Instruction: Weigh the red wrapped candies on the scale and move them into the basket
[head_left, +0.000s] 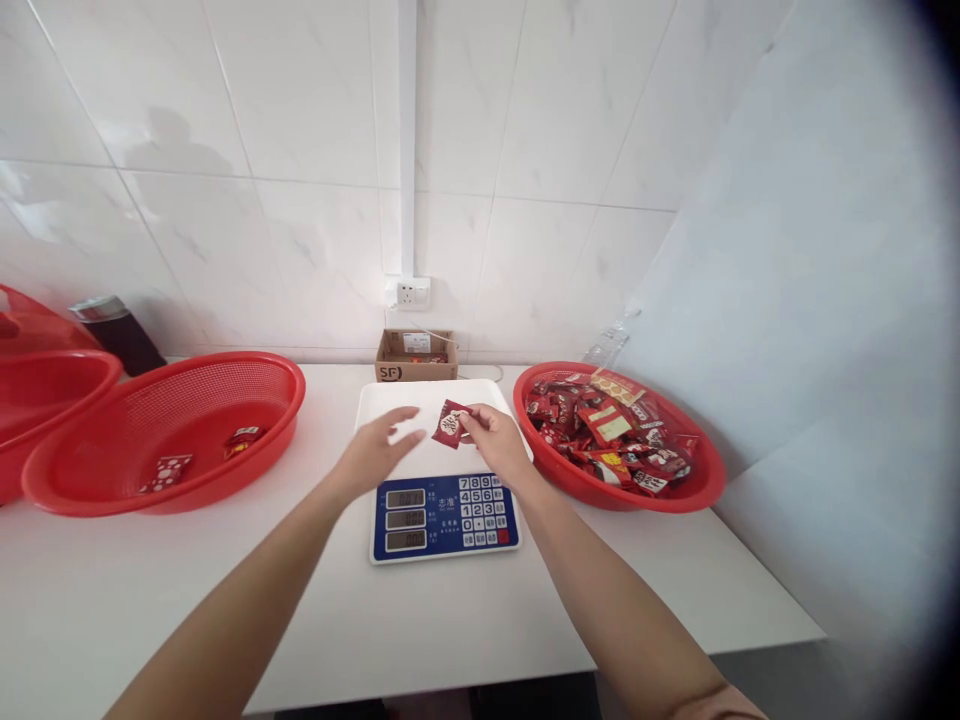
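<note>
My right hand (496, 442) pinches a small red packet (450, 424) just above the white pan of a digital scale (390, 400). My left hand (379, 450) hovers over the left part of the pan with its fingers spread and nothing in it, a short way from the packet. The scale has a blue front panel with a keypad (480, 502). To the right stands a red basket (570, 478) filled with several red packets. To the left stands another red mesh basket (195, 395) with a few packets lying in it.
A small cardboard box (415, 357) sits against the tiled wall behind the scale, below a wall socket (409, 293). More red baskets (45, 375) and a dark cylindrical container (120, 335) are at the far left. The white table's right edge (780, 600) is close to the full basket.
</note>
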